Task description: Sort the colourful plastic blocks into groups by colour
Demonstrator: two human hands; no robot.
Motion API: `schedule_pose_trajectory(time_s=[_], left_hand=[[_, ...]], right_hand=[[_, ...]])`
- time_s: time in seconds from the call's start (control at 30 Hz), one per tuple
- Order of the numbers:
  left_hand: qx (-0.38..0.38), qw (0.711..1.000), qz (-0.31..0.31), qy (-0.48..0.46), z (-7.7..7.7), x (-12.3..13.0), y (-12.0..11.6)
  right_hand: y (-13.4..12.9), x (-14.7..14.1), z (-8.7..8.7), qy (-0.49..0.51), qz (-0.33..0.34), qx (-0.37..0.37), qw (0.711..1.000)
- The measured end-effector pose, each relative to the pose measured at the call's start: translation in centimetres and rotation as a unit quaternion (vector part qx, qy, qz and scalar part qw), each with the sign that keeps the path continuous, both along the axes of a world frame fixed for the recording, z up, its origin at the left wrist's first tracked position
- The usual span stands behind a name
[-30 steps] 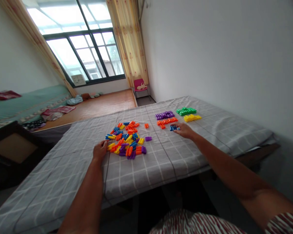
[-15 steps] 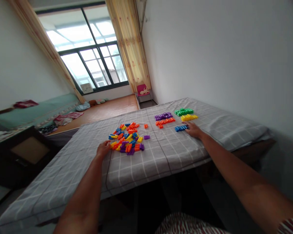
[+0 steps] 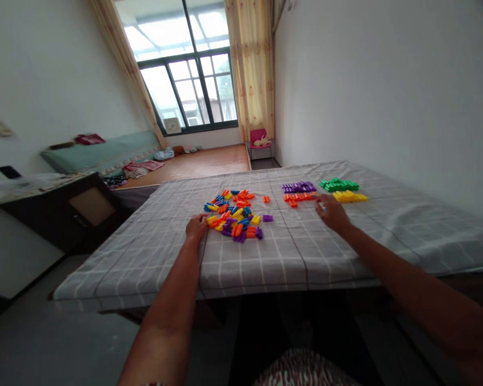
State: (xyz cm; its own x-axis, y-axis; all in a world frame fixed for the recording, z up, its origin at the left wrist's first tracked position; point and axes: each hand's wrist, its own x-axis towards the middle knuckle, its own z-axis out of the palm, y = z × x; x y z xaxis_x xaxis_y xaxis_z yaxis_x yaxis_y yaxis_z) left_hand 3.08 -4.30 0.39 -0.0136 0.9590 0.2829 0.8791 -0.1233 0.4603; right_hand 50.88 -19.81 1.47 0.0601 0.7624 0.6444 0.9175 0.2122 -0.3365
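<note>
My left hand rests on the cloth at the left edge of a mixed pile of small plastic pieces, orange, yellow, blue and purple. Its fingers are loosely bent, the tips beside the nearest pieces, with nothing visibly held. On the right, my right hand is closed over the blue pieces, thumb and fingers around them; most of the blue is hidden. Just beyond it lie a purple group, an orange row, a green group and a yellow row.
A grey checked cloth covers the table. A single orange piece and a purple piece lie right of the pile. The white wall rises along the right; a dark cabinet stands at left.
The view has turned left, so everything sits further right in it. My right hand has moved left over the blue row, now largely covering it. My left hand stays beside the pile.
</note>
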Motion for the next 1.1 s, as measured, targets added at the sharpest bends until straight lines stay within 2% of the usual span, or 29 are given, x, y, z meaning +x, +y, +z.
schedule_pose_trajectory(time_s=[0.1,0.17,0.27,0.37,0.47,0.57,0.63,0.7,0.8,0.9,1.0,1.07,1.1], left_hand=[[0.006,1.000,-0.003,-0.005,-0.1,0.0,-0.2],[0.005,1.000,-0.003,-0.013,-0.1,0.0,-0.5],[-0.006,1.000,0.002,-0.029,0.0,-0.1,-0.8],[-0.003,0.999,-0.006,-0.040,0.0,-0.3,-0.9],[0.001,0.999,-0.015,-0.042,-0.1,-0.6,-0.6],[-0.003,0.999,-0.017,-0.042,-0.2,-0.9,-0.2],[-0.005,0.999,-0.023,-0.042,-0.3,-1.0,0.1],[-0.010,0.999,-0.027,-0.038,-0.4,-1.0,0.3],[-0.017,0.999,-0.017,-0.027,-0.1,-0.7,0.2],[-0.020,1.000,-0.010,-0.022,0.4,-0.5,-0.2],[-0.020,0.999,-0.013,-0.022,0.8,-0.4,-0.6],[-0.015,0.999,-0.022,-0.022,0.9,-0.6,-0.6],[-0.011,0.999,-0.026,-0.020,0.8,-0.7,-0.5]], right_hand=[[3.1,-8.5,1.7,-0.047,0.165,-0.037,0.985],[5.7,-13.4,1.8,-0.075,0.217,-0.071,0.971],[9.3,-18.2,1.4,-0.095,0.210,-0.143,0.962],[11.6,-19.9,1.4,-0.099,0.180,-0.191,0.960],[12.0,-19.1,2.1,-0.094,0.145,-0.171,0.970],[10.5,-16.1,2.5,-0.073,0.062,-0.150,0.984],[8.8,-13.2,2.4,-0.073,-0.012,-0.178,0.981],[7.1,-9.9,1.9,-0.089,-0.075,-0.228,0.967],[5.1,-5.8,1.5,-0.094,-0.110,-0.285,0.947],[4.2,-3.7,1.6,-0.059,-0.068,-0.262,0.961],[3.7,-3.6,1.7,-0.054,0.072,-0.221,0.971],[3.4,-4.2,1.5,-0.081,0.154,-0.218,0.960],[3.3,-4.5,1.4,-0.096,0.174,-0.222,0.955]])
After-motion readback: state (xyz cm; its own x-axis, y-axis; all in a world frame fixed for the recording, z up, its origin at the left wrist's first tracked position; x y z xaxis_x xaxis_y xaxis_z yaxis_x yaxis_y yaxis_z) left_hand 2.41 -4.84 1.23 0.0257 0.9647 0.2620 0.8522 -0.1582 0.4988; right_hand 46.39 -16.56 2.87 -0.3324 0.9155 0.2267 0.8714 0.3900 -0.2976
